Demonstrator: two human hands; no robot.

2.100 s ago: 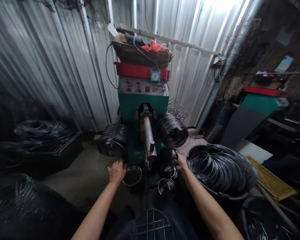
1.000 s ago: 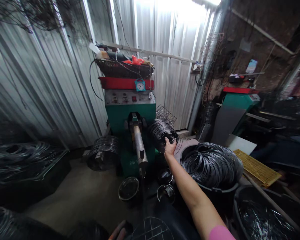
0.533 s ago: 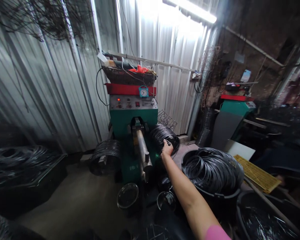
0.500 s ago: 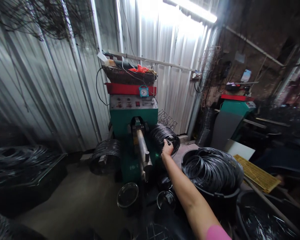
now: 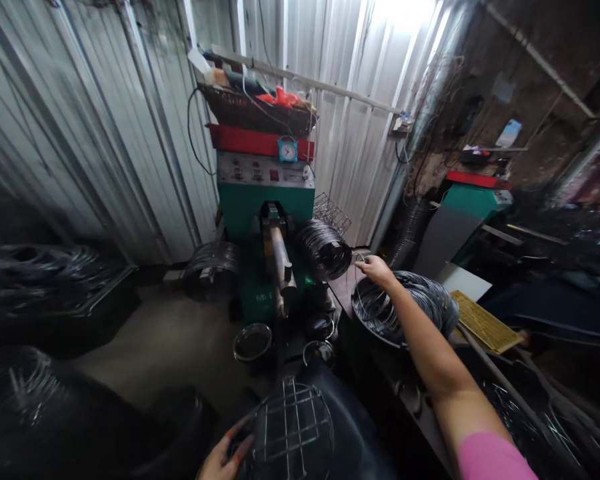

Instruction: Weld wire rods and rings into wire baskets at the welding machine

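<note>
My right hand point(image 5: 376, 269) reaches out between the stack of black wire rings point(image 5: 325, 248) on the green machine's point(image 5: 265, 200) right side and a black tub point(image 5: 375, 343) full of wire rings. Its fingers are pinched on a thin wire ring point(image 5: 357, 297) that hangs over the tub's near rim. At the bottom edge, my left hand point(image 5: 224, 457) grips the rim of a round wire grid point(image 5: 293, 430) resting on something dark in front of me. The machine's steel bar point(image 5: 279, 260) points toward me.
A second stack of rings point(image 5: 213, 260) hangs left of the bar. Two round bowls point(image 5: 253, 341) sit on the floor below it. Dark bins of wire point(image 5: 55, 280) stand at left, a yellow board point(image 5: 485, 321) and another green machine point(image 5: 473, 200) at right. Corrugated metal walls stand behind.
My right hand left the ring stack on the machine and moved right over the tub with a ring. My left hand came into view on the wire grid. The camera tilted down.
</note>
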